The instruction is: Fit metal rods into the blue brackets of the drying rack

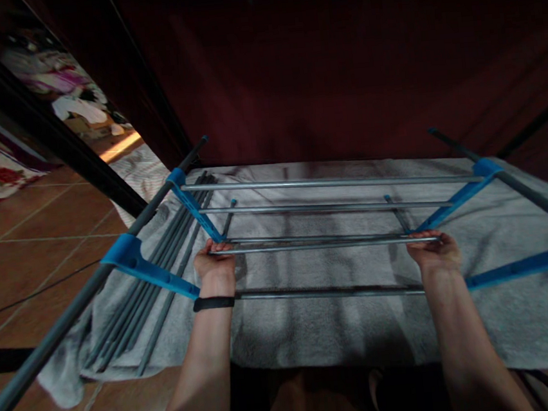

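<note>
A thin grey metal tube (317,246) lies level between my two hands. My left hand (215,263), with a black band at the wrist, grips its left end, and my right hand (433,251) grips the right end. Around them stands a partly assembled rack of grey tubes and blue plastic brackets. Two brackets show at the left, a far bracket (195,210) and a near bracket (147,268); the right side has a far bracket (462,200) and a near bracket (526,263). A crossbar (330,184) spans the far pair. The held tube's tips are partly covered by fingers.
Several loose grey tubes (151,295) lie side by side at the left on a grey towel (316,337). Long rack poles (50,346) slant along both sides. A dark red panel (329,77) rises behind. Tiled floor (23,268) and a thin cable are at left.
</note>
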Tool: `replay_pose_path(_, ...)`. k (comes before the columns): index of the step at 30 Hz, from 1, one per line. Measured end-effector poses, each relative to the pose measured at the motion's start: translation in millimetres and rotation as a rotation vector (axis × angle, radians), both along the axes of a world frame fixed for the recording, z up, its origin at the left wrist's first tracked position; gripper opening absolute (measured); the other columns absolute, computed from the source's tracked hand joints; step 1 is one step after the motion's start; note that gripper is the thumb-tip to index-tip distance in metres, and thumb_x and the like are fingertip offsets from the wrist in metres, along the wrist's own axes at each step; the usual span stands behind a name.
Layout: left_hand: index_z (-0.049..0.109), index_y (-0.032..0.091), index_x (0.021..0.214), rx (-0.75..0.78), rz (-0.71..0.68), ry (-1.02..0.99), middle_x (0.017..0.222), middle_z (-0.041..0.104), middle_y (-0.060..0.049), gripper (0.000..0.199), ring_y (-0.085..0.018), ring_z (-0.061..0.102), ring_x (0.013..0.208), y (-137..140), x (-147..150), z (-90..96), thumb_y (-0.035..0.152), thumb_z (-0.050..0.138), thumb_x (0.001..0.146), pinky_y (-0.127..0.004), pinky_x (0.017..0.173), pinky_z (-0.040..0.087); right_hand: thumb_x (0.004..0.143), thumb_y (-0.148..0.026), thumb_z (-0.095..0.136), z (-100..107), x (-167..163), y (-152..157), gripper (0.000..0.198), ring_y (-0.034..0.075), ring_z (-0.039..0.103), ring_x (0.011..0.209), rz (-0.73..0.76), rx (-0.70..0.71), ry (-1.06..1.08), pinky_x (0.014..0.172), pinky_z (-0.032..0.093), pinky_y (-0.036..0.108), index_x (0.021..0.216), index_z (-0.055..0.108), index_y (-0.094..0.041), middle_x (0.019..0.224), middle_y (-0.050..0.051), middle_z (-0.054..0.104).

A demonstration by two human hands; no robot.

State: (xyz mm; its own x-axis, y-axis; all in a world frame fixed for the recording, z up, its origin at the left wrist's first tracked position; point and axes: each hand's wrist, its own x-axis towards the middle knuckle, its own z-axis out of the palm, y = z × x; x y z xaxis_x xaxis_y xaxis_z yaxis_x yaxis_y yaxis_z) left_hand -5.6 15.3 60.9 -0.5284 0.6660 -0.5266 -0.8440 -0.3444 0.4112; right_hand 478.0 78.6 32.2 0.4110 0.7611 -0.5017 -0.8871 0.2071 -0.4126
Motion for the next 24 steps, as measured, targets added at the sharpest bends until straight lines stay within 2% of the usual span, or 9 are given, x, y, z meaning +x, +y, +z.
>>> replay_pose_path(6, 0.038, 0.020, 0.069, 0.010, -0.005, 0.006, 0.046, 0.027, 0.008, 0.023, -0.008, 0.031, 0.033, -0.8, 1.1, 0.9, 0.006, 0.030, 0.085, -0.020, 0.039, 0.024, 0.087, -0.023, 0.031, -0.5, 1.1, -1.0, 0.020, 0.012, 0.042, 0.037, 0.000, 0.031, 0.021, 0.035, 0.040, 0.026, 0.069, 0.038, -0.023, 0.053, -0.007, 0.039)
replay_pose_path(11, 0.040, 0.020, 0.071, 0.004, -0.011, 0.009, 0.046, 0.026, 0.008, 0.021, -0.008, 0.032, 0.032, -1.3, 1.6, 0.0, 0.005, 0.032, 0.084, -0.020, 0.040, 0.027, 0.093, -0.028, 0.021, 0.8, -0.5, -4.1, 0.030, 0.011, 0.037, 0.037, -0.001, 0.060, 0.027, 0.034, 0.037, 0.027, 0.071, 0.040, -0.022, 0.054, -0.007, 0.038)
replay_pose_path(15, 0.041, 0.019, 0.070, 0.017, -0.044, 0.010, 0.046, 0.026, 0.008, 0.023, -0.008, 0.032, 0.032, -1.4, 0.8, 0.8, 0.007, 0.032, 0.086, -0.020, 0.039, 0.028, 0.093, -0.026, 0.023, 0.5, -0.7, -4.2, 0.028, 0.010, 0.036, 0.038, 0.012, 0.091, 0.012, 0.036, 0.037, 0.025, 0.070, 0.039, -0.021, 0.053, -0.007, 0.035)
replay_pose_path(24, 0.041, 0.019, 0.070, 0.067, -0.075, 0.059, 0.047, 0.026, 0.008, 0.023, -0.007, 0.032, 0.034, -3.0, 3.4, 11.0, 0.012, 0.033, 0.090, -0.020, 0.040, 0.028, 0.093, -0.023, 0.022, -2.2, 2.6, -2.2, 0.029, 0.009, 0.037, 0.037, 0.065, -0.013, -0.036, 0.038, 0.039, 0.024, 0.068, 0.036, -0.021, 0.052, -0.007, 0.035)
